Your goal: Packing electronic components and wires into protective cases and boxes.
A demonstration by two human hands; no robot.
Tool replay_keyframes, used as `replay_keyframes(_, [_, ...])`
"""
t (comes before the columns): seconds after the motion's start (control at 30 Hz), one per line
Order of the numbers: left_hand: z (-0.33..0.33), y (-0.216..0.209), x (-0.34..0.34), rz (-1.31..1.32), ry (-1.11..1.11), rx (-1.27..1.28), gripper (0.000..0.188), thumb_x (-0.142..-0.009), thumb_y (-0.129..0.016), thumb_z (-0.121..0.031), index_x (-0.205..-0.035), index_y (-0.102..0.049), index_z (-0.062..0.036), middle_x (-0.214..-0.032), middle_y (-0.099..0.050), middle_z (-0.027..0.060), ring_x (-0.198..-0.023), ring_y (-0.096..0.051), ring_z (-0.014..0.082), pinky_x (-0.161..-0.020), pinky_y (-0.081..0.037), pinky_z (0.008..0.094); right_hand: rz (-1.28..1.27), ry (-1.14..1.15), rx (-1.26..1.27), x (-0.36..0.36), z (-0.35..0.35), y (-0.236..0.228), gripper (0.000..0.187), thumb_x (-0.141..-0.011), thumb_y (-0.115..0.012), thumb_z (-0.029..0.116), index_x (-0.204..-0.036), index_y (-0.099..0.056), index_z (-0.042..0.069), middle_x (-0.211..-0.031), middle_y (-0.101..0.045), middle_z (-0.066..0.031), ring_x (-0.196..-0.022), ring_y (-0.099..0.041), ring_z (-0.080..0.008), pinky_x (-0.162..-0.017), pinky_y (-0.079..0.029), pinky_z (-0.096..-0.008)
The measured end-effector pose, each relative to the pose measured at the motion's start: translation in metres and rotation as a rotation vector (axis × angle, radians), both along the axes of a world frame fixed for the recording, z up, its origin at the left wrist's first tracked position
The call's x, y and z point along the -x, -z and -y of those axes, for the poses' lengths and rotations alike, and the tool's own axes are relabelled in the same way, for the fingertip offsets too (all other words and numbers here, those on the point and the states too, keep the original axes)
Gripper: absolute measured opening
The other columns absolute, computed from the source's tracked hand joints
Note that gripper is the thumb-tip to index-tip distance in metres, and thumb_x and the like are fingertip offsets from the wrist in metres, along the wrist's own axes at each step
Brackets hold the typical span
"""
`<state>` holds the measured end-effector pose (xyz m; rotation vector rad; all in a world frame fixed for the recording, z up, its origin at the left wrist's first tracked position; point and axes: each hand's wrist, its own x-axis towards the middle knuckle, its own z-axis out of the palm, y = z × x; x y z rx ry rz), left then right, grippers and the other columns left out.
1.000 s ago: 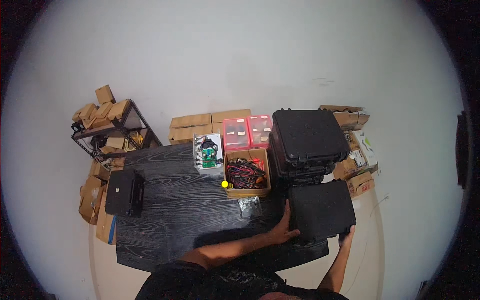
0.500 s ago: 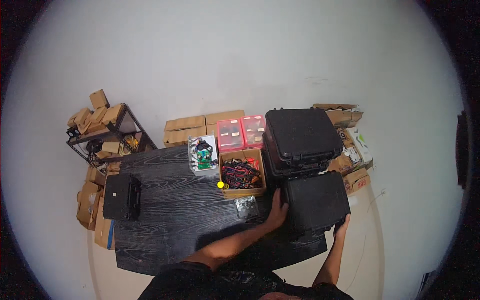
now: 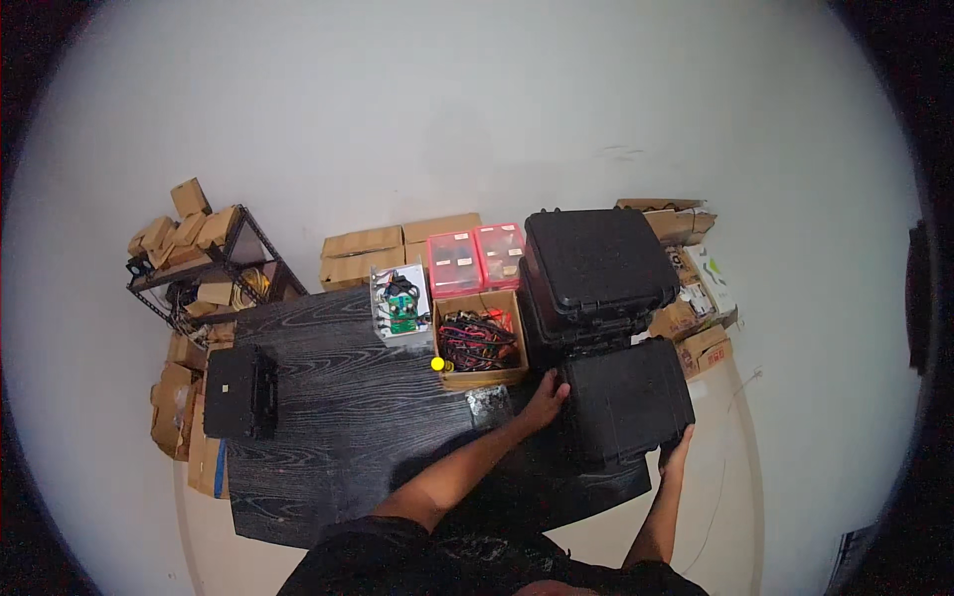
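Note:
A black hard case (image 3: 628,405) lies flat with its lid down at the right end of the dark table. My left hand (image 3: 544,401) presses on its left side, thumb by the top edge, the other fingers partly hidden. At the near right corner, my right hand (image 3: 677,452) grips the case, its fingers partly out of sight beneath the edge. Behind it rises a stack of larger black cases (image 3: 600,256). A small clear plastic box (image 3: 488,406) sits left of my left hand, near a cardboard box (image 3: 481,378) full of red and black cables.
Two red-framed clear boxes (image 3: 454,263) and a white panel with a green circuit board (image 3: 401,301) stand at the back. Another black case (image 3: 238,393) lies at the table's left end. A loaded shelf (image 3: 214,262) stands far left; cartons (image 3: 704,348) lie beyond the right edge.
My left hand has shifted slightly along the case's left side. The case and my right hand keep nearly the same place; the view has moved a little.

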<state>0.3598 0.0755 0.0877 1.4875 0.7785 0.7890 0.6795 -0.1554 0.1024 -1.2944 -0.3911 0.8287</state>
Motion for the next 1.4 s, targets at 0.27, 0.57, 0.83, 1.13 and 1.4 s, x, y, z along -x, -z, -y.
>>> replay_keyframes(0.27, [-0.007, 0.011, 0.029, 0.025, -0.001, -0.002, 0.081, -0.109, -0.048, -0.056, -0.163, -0.028, 0.0010, -0.163, -0.040, 0.0241, -0.154, -0.035, 0.0341, -0.124, -0.030, 0.0434, 0.062, 0.086, -0.023, 0.044, -0.021, -0.008, 0.094, -0.103, -0.039, 0.074, -0.166, -0.027, 0.004, -0.170, -0.032, -0.0142, -0.157, -0.029, -0.0307, -0.129, -0.022, -0.0484])
replay_keyframes(0.57, [0.076, 0.002, 0.173, -0.215, 0.036, -0.024, 0.045, -0.112, -0.053, -0.031, -0.144, -0.058, -0.0008, -0.135, -0.067, 0.0198, -0.127, -0.064, 0.0296, -0.106, -0.050, 0.0418, 0.726, 0.564, 0.367, 0.210, 0.044, 0.003, 0.047, -0.109, -0.051, 0.023, -0.150, -0.045, 0.000, -0.150, -0.049, -0.0172, -0.142, -0.045, -0.0307, -0.117, -0.035, -0.0442])
replay_keyframes(0.83, [0.040, -0.005, 0.318, -0.171, -0.574, -0.132, 0.020, -0.106, -0.060, -0.018, -0.103, -0.070, -0.0012, -0.088, -0.070, 0.0056, -0.084, -0.063, 0.0148, -0.078, -0.052, 0.0318, 0.582, -0.409, -0.114, 0.409, -0.031, -0.024, 0.026, -0.093, -0.061, -0.002, -0.119, -0.062, -0.001, -0.131, -0.062, -0.0187, -0.117, -0.063, -0.0283, -0.099, -0.052, -0.0425])
replay_keyframes(1.13, [-0.122, 0.030, 0.412, -0.126, -0.810, -0.181, 0.031, -0.107, -0.061, -0.033, -0.113, -0.070, -0.0041, -0.093, -0.068, 0.0036, -0.087, -0.061, 0.0133, -0.079, -0.051, 0.0324, 0.768, -0.715, -0.148, 0.534, -0.235, 0.052, 0.055, -0.091, -0.068, 0.008, -0.145, -0.057, 0.002, -0.130, -0.068, -0.0219, -0.118, -0.067, -0.0346, -0.099, -0.054, -0.0424])
replay_keyframes(1.4, [-0.188, -0.024, 0.346, 0.133, -0.484, 0.653, 0.053, -0.104, -0.054, -0.060, -0.136, -0.065, -0.0178, -0.131, -0.069, 0.0006, -0.115, -0.063, 0.0174, -0.090, -0.051, 0.0383, 0.776, -0.615, 0.275, 0.542, -0.340, 0.088, 0.083, -0.085, -0.073, 0.025, -0.154, -0.042, -0.009, -0.132, -0.064, -0.0323, -0.121, -0.064, -0.0464, -0.103, -0.051, -0.0503])
